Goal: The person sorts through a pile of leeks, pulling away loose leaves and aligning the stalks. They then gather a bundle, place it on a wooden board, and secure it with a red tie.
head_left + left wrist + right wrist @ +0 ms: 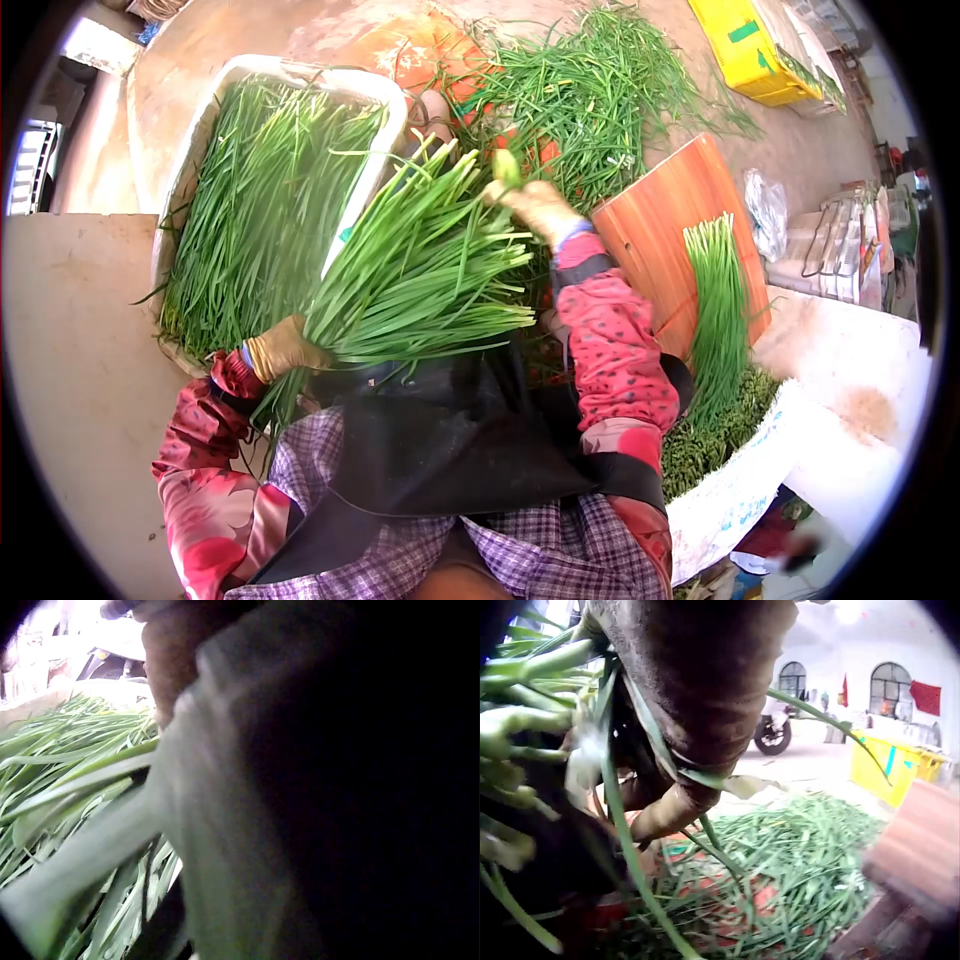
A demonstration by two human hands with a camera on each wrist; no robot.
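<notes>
My gloved left hand grips a large bunch of garlic chives near its leafy end, with the pale stem ends fanned out to the upper right. Beside those stem ends is my gloved right hand, fingers curled and pinching a few loose chive leaves. A blurred yellow-green bit shows at its fingertips. Left of the bunch, a white tub is heaped with more chives. The left wrist view is mostly dark, with chive leaves at its left.
Loose leaves lie piled on the floor ahead. On the right, a neat chive bundle lies across a wooden board, over a white sack. A yellow crate stands at the far right. A black apron covers the lap.
</notes>
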